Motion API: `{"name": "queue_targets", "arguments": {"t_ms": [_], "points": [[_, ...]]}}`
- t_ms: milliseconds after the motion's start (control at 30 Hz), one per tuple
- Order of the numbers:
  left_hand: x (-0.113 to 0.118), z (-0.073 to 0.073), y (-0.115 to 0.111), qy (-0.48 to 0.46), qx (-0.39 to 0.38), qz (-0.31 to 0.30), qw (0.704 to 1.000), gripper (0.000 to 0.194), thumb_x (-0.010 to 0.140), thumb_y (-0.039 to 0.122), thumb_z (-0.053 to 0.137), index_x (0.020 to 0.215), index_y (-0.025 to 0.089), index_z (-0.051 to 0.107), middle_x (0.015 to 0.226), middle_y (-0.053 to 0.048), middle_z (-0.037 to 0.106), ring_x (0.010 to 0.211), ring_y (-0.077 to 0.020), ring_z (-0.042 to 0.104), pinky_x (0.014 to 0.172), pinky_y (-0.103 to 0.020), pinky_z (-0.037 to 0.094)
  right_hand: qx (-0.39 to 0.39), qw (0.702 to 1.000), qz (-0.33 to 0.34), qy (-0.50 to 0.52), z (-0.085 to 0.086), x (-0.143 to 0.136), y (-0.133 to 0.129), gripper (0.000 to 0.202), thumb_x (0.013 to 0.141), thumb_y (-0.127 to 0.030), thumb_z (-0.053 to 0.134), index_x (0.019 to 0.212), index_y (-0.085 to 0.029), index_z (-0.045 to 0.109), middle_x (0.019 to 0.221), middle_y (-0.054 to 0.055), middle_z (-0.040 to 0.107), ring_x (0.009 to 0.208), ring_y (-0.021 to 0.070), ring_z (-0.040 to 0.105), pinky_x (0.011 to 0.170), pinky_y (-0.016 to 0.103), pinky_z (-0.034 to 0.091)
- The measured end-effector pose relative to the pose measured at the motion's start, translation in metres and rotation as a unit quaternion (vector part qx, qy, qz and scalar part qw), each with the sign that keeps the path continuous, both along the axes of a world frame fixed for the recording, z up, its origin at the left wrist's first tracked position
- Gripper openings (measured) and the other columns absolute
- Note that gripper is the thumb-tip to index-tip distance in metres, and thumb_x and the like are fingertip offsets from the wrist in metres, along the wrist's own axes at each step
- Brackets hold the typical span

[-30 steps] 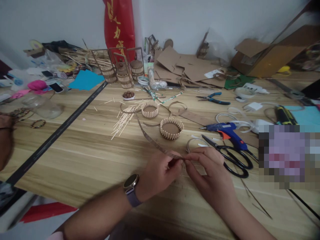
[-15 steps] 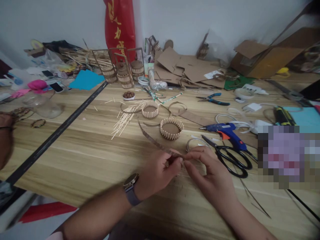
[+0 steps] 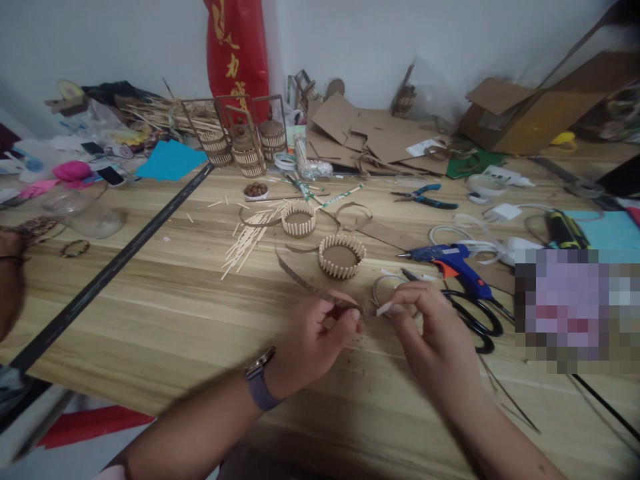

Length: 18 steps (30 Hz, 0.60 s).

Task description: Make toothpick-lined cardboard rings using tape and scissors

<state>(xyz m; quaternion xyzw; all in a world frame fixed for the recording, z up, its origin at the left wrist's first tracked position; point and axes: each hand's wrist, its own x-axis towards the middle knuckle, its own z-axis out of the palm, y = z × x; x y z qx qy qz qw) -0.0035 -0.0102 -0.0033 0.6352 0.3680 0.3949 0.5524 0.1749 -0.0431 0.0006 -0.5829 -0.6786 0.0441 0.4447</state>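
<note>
Apart now — right hand [image 3: 391, 310], pinching a white scrap [image 3: 384, 309], off the brown strip [image 3: 313, 288].

Displays a vertical column of gold Chinese characters on the red bag [image 3: 240, 40] by the wall. Reads "力" at mid-column. Shows partial strokes above, cut by the top of the view, and a partly legible character below, resembling "寶". Carries faint print on the white label [image 3: 425, 147] over the cardboard; too small to read. Bears illegible green markings on the slender wrappers [image 3: 343, 195] and an unreadable pale sticker on the blue glue gun [image 3: 457, 257].
</note>
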Motion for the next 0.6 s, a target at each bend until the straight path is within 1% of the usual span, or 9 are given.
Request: {"name": "queue_targets", "arguments": {"t_ms": [100, 167, 267, 333, 367, 400, 467, 533, 600], "points": [[-0.002, 0.003, 0.005, -0.070, -0.035, 0.045, 0.996, 0.022, 0.089, 0.037, 0.057, 0.082, 0.016, 0.059, 0.068, -0.001, 0.065, 0.061, -0.0111, 0.059, 0.058, -0.022, 0.047, -0.008, 0.997, -0.073, 0.034, -0.003, 0.016, 0.006, 0.013, 0.089, -0.026, 0.051, 0.078, -0.024, 0.057, 0.078, 0.001, 0.061, 0.074, 0.0193, 0.059, 0.066, 0.032, 0.043], [-0.003, 0.004, 0.010, -0.103, -0.046, 0.058, 0.992, 0.023, 0.088, 0.038, 0.058, 0.080, 0.017, 0.058, 0.064, 0.000, 0.064, 0.058, -0.0108, 0.058, 0.057, -0.023, 0.047, -0.025, 0.988, -0.136, 0.068, -0.007, 0.029, 0.011, 0.013, 0.089, -0.030, 0.051, 0.080, -0.023, 0.058, 0.077, 0.001, 0.062, 0.072, 0.0195, 0.058, 0.064, 0.032, 0.043], [-0.005, 0.004, 0.016, -0.161, -0.072, 0.031, 0.984, 0.020, 0.087, 0.037, 0.060, 0.083, 0.017, 0.058, 0.062, 0.002, 0.063, 0.057, -0.0101, 0.057, 0.056, -0.023, 0.046, -0.035, 0.975, -0.199, 0.092, -0.013, 0.043, 0.017, 0.015, 0.085, -0.034, 0.056, 0.092, -0.021, 0.061, 0.082, 0.003, 0.065, 0.075, 0.0216, 0.060, 0.064, 0.034, 0.044], [-0.006, 0.003, 0.017, -0.197, -0.098, -0.005, 0.976, 0.019, 0.086, 0.035, 0.062, 0.084, 0.017, 0.058, 0.061, 0.002, 0.062, 0.055, -0.0095, 0.055, 0.055, -0.022, 0.045, -0.018, 0.972, -0.223, 0.074, -0.012, 0.046, 0.019, 0.023, 0.081, -0.033, 0.059, 0.100, -0.020, 0.062, 0.093, 0.007, 0.067, 0.084, 0.0251, 0.062, 0.069, 0.037, 0.045], [-0.006, 0.003, 0.017, -0.209, -0.112, -0.024, 0.971, 0.019, 0.085, 0.035, 0.063, 0.084, 0.017, 0.058, 0.059, 0.003, 0.061, 0.054, -0.0093, 0.055, 0.054, -0.022, 0.045, -0.005, 0.973, -0.226, 0.054, -0.011, 0.046, 0.019, 0.022, 0.080, -0.033, 0.059, 0.099, -0.021, 0.063, 0.095, 0.008, 0.068, 0.087, 0.0266, 0.063, 0.072, 0.039, 0.045], [-0.006, 0.004, 0.016, -0.218, -0.125, -0.045, 0.967, 0.020, 0.084, 0.036, 0.065, 0.083, 0.017, 0.058, 0.058, 0.003, 0.061, 0.053, -0.0093, 0.054, 0.053, -0.021, 0.044, 0.010, 0.974, -0.223, 0.028, -0.009, 0.044, 0.019, 0.019, 0.081, -0.032, 0.058, 0.095, -0.021, 0.065, 0.094, 0.008, 0.068, 0.087, 0.0274, 0.063, 0.074, 0.041, 0.045], [-0.006, 0.006, 0.014, -0.230, -0.150, -0.090, 0.957, 0.023, 0.082, 0.038, 0.067, 0.080, 0.016, 0.058, 0.058, 0.002, 0.061, 0.052, -0.0093, 0.054, 0.052, -0.021, 0.043, 0.045, 0.980, -0.191, -0.031, -0.005, 0.038, 0.015, 0.015, 0.087, -0.032, 0.055, 0.089, -0.022, 0.067, 0.085, 0.006, 0.069, 0.085, 0.0270, 0.063, 0.078, 0.044, 0.042], [-0.005, 0.009, 0.011, -0.237, -0.188, -0.145, 0.942, 0.026, 0.080, 0.039, 0.070, 0.078, 0.016, 0.059, 0.059, 0.001, 0.061, 0.052, -0.0093, 0.054, 0.052, -0.021, 0.043, 0.081, 0.985, -0.126, -0.089, 0.001, 0.030, 0.009, 0.013, 0.090, -0.029, 0.055, 0.091, -0.023, 0.066, 0.081, 0.005, 0.068, 0.083, 0.0256, 0.062, 0.079, 0.044, 0.041], [-0.005, 0.012, 0.008, -0.241, -0.244, -0.208, 0.916, 0.029, 0.077, 0.041, 0.072, 0.076, 0.015, 0.059, 0.059, 0.001, 0.060, 0.051, -0.0091, 0.054, 0.051, -0.021, 0.042, 0.120, 0.983, -0.035, -0.135, 0.007, 0.020, 0.001, 0.009, 0.089, -0.024, 0.057, 0.094, -0.026, 0.065, 0.083, 0.004, 0.067, 0.083, 0.0242, 0.062, 0.078, 0.043, 0.041]]}}
